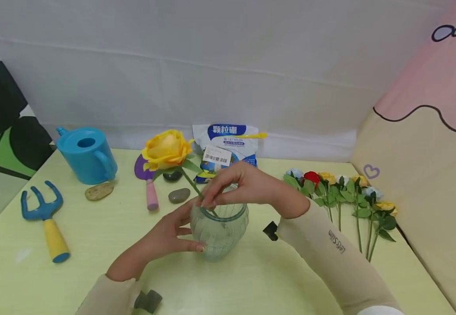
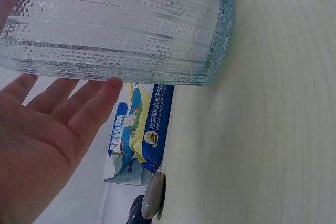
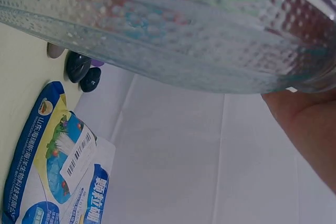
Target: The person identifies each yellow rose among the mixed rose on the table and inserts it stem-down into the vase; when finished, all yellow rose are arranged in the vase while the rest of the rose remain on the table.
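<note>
A ribbed clear glass vase (image 1: pixel 220 232) stands on the pale green table (image 1: pixel 251 280). My left hand (image 1: pixel 180 229) rests against its left side with straight fingers; in the left wrist view the open palm (image 2: pixel 52 129) lies beside the glass (image 2: pixel 115 30). My right hand (image 1: pixel 212 202) hovers over the rim and pinches the green stem of a yellow rose (image 1: pixel 166 148). The stem's lower end is inside the vase and the bloom leans up to the left. The right wrist view shows only the vase wall (image 3: pixel 173 30) and a bit of my hand (image 3: pixel 310 129).
Behind the vase are a blue-white bag (image 1: pixel 225 148), stones (image 1: pixel 179 195) and a purple-pink trowel (image 1: pixel 149 183). A blue watering can (image 1: pixel 86 154) and a blue-yellow rake (image 1: pixel 48 218) lie at left. Several artificial roses (image 1: pixel 346 192) lie at right by a wall.
</note>
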`<move>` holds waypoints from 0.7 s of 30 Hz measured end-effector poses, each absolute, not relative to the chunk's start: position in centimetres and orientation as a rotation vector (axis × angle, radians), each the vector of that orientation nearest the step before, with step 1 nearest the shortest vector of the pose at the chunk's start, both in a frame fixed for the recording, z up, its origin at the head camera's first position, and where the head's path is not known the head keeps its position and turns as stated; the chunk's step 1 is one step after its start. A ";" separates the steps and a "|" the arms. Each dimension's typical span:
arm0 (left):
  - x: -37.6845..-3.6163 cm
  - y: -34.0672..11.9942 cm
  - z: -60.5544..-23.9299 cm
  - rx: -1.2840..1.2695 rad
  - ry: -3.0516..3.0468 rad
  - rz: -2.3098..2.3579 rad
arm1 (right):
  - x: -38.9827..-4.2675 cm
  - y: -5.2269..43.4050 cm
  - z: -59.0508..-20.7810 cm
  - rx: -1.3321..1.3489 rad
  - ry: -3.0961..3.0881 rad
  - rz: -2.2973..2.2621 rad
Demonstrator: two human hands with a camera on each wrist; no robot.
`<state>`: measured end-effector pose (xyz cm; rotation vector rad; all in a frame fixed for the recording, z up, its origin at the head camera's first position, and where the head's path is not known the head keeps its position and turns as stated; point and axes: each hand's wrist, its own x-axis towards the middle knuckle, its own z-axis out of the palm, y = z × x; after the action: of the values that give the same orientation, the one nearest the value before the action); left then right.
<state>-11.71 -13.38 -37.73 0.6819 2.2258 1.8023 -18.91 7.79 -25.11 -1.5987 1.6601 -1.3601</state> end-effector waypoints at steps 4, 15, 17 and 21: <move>-11.7 -13.4 -37.7 0.695 2.234 1.808 | -19.0 7.6 -25.3 -1.584 1.681 -1.384; -11.8 -13.4 -37.5 0.607 2.164 1.803 | -18.4 8.6 -26.0 -1.581 2.015 -1.404; -11.8 -13.4 -37.4 0.612 2.160 1.810 | -18.3 9.0 -26.0 -1.575 2.025 -1.404; -11.8 -13.3 -37.4 0.606 2.170 1.806 | -18.5 10.0 -25.9 -1.579 2.006 -1.419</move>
<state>-11.82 -13.34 -37.40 0.6058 2.1698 1.8056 -18.52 9.99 -25.90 -1.5794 2.0056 -1.4190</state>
